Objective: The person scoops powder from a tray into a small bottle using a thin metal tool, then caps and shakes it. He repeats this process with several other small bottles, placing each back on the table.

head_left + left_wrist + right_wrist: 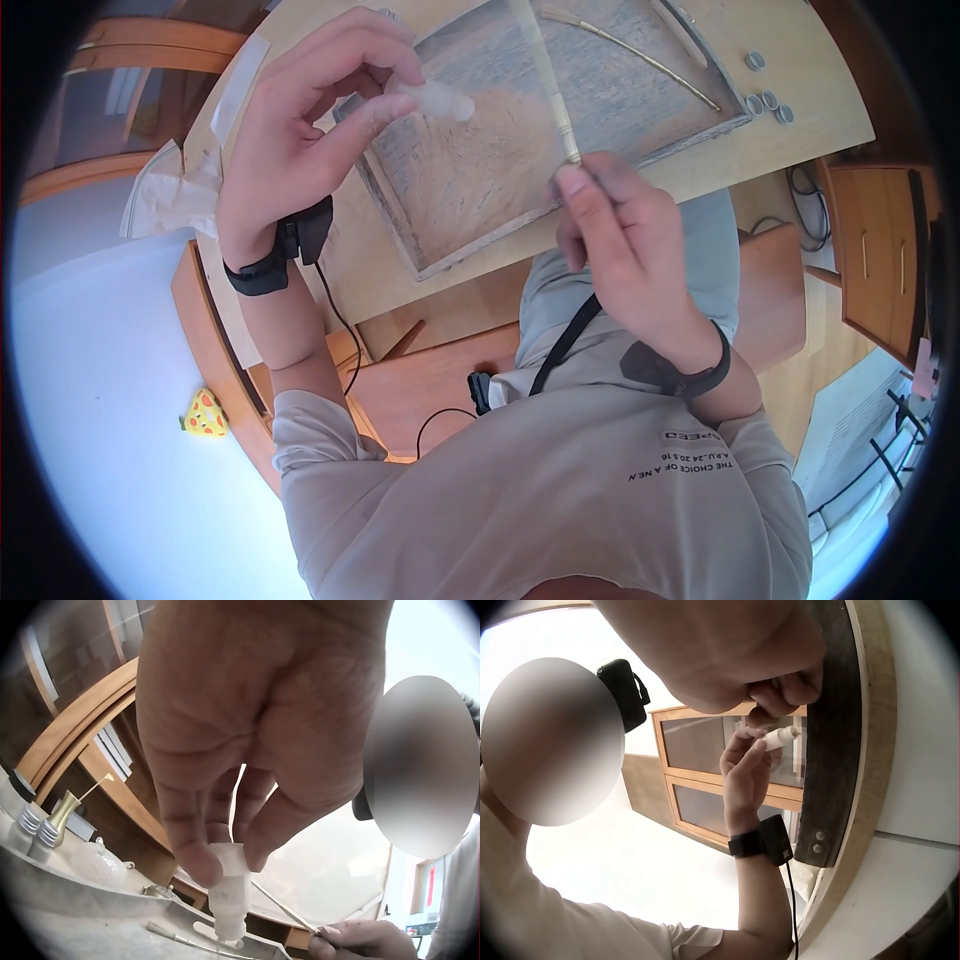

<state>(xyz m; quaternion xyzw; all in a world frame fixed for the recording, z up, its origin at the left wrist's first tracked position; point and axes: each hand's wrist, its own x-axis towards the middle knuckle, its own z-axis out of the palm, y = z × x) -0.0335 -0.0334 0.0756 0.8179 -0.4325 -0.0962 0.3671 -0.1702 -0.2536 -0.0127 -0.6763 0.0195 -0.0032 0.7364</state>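
My left hand (310, 120) pinches a small translucent white bottle (440, 101) between thumb and fingers. The bottle tilts neck-down over a shallow grey-edged tray (470, 240) with brown, sandy-looking powder in it. In the left wrist view the same bottle (229, 892) points downward below the fingertips. My right hand (625, 235) grips a slim pale stick (547, 75) near its banded lower end, at the tray's near edge. Its far end runs out of the head view; I cannot tell what kind of tool it is. A thin brush (630, 55) lies in the tray.
Several small round grey caps (755, 61) stand on the wooden table (830, 100) right of the tray. Small silver-topped bottles (28, 825) and a clear lidded pot (97, 862) stand beyond the tray. Crumpled white paper (175, 190) hangs at the table's left edge.
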